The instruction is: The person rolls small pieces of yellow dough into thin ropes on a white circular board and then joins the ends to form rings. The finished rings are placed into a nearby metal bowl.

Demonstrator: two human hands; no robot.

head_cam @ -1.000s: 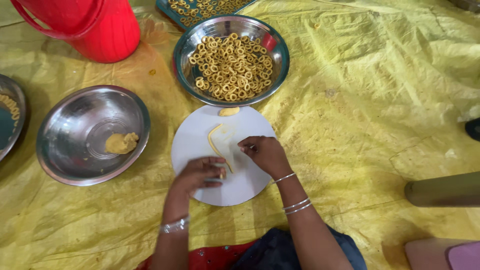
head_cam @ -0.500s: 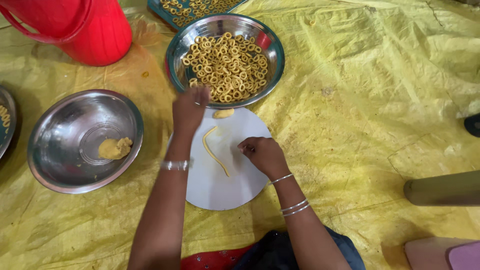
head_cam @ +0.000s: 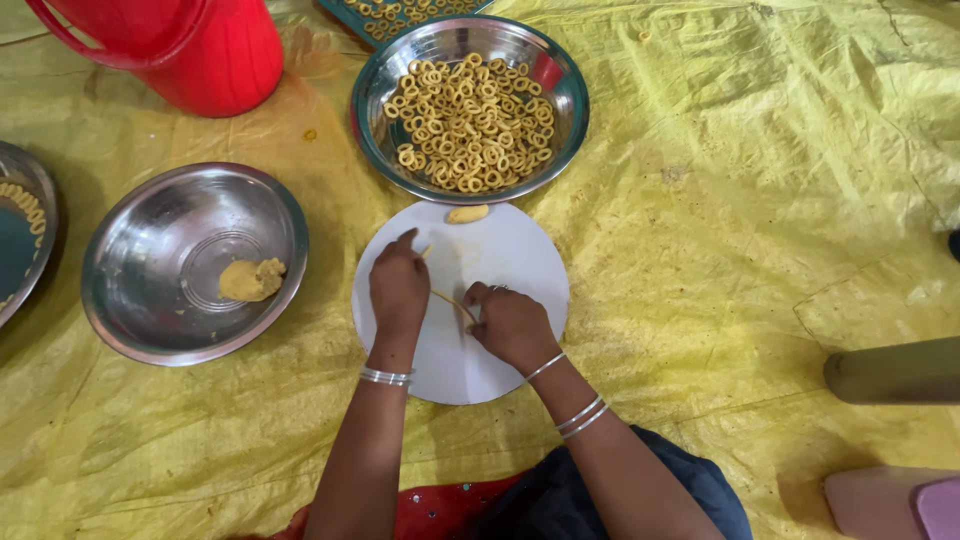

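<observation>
Steel rim of a partly visible bowl (head_cam: 30, 240) marks the left edge of the frame, holding a few dough rings. Upper left: a red plastic bucket (head_cam: 190, 45). Left of centre: a wide steel bowl (head_cam: 195, 262) with a small lump of yellow dough (head_cam: 252, 280) on its bottom. Centre: a round white board (head_cam: 505, 260) lying on the yellow plastic sheet (head_cam: 760, 200). The left hand (head_cam: 399, 287) rests palm down on the board's left part, fingers bent and close together, their tips on one end of a thin dough strand (head_cam: 452, 300). The right hand (head_cam: 512, 322), just beside it, has its fingers curled narrowly over the strand's other end; the strand runs between both hands, on the board. A small dough piece (head_cam: 467, 213) lies at the board's upper rim. Above the board: a steel bowl (head_cam: 470, 105) heaped with pale dough rings (head_cam: 465, 125). Bangles circle both wrists. Right edge: a dull cylindrical object (head_cam: 895, 370), partly cut off.
</observation>
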